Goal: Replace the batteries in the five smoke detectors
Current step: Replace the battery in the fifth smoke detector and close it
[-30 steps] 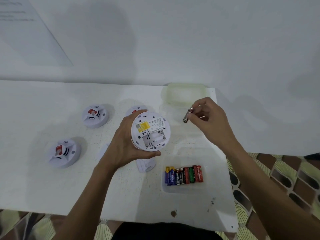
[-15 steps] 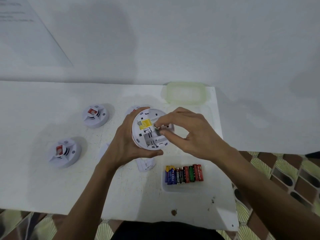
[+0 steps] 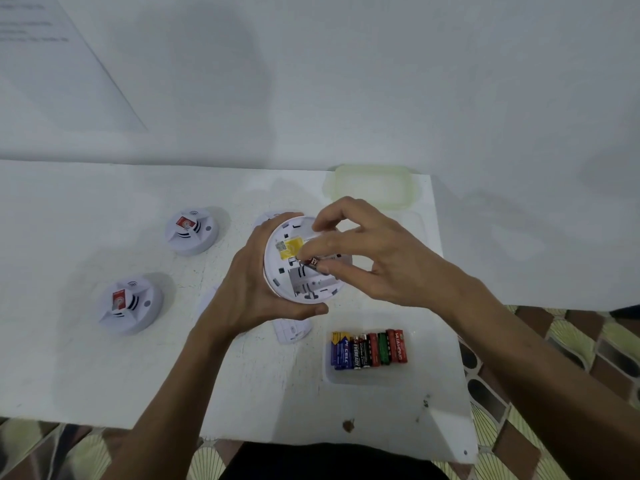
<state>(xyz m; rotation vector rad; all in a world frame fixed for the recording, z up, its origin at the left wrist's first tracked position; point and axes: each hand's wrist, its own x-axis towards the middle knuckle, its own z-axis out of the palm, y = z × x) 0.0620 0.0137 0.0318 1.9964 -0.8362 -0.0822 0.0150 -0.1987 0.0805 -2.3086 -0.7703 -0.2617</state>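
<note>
Your left hand (image 3: 256, 285) is wrapped around the rim of a white smoke detector (image 3: 304, 261), holding it above the desk (image 3: 69, 358) with its back turned up toward you, so the yellow label (image 3: 290, 247) and the open battery bay (image 3: 311, 282) show. Your right hand (image 3: 374, 258) pinches an AA battery (image 3: 313, 262) between thumb and fingertips, its end right at the upper part of the bay; whether it is seated there cannot be told.

Two more detectors rest face up on the desk: one (image 3: 191, 230) toward the back edge, another (image 3: 130, 304) nearer the left. A third (image 3: 273, 216) peeks out behind your left hand. A white cover piece (image 3: 292, 330) lies on the desk just below the held detector.

Near the right edge sits a clear tray (image 3: 363, 375) holding a row of mixed AA batteries (image 3: 369, 348), side by side. A pale green lid (image 3: 370, 185) lies at the back right corner.
</note>
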